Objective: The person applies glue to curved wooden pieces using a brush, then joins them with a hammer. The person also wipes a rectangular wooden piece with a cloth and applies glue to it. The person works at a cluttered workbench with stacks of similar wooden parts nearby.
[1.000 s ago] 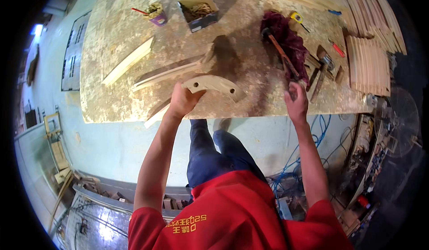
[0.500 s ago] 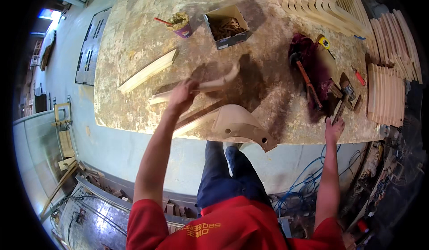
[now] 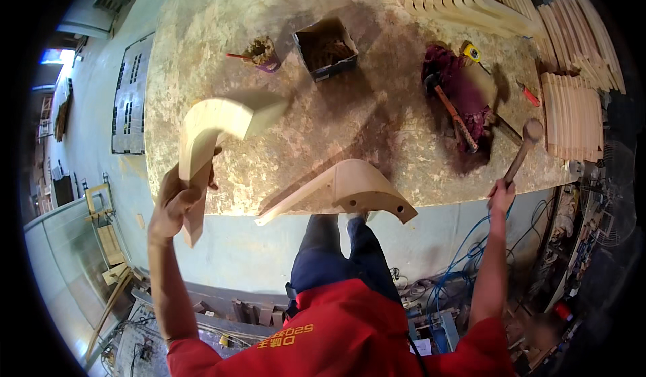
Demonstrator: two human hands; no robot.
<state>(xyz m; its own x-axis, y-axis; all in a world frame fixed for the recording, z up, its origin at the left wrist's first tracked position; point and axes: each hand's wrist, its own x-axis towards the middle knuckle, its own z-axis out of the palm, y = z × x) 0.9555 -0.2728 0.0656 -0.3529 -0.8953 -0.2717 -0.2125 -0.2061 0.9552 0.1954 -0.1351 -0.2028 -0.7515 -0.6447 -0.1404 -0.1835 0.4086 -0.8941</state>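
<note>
My left hand (image 3: pixel 176 205) is closed around a curved pale wooden piece (image 3: pixel 214 118), raised over the table's left front edge. Its bend is at the top, a blurred end points right, and the other end hangs below my hand. At the right front edge, my right hand (image 3: pixel 501 195) grips the handle of a hammer (image 3: pixel 518 158), its rounded head up and away from me. Between my hands, a wooden assembly (image 3: pixel 363 183) lies at the front edge: a long arm joined to a broad curved part with two dark holes.
Further back on the table (image 3: pixel 377 108) are a cup (image 3: pixel 268 62) with a red stick and a box (image 3: pixel 326 57) of small wooden bits. At right lie a maroon cloth (image 3: pixel 481 94), another hammer (image 3: pixel 457 120), a tape measure (image 3: pixel 472 53) and stacked wooden parts (image 3: pixel 572 118).
My left hand has lifted the curved wooden piece off the table and brought it left and nearer. My right hand has raised the hammer from the table. The straight board at left no longer shows.
</note>
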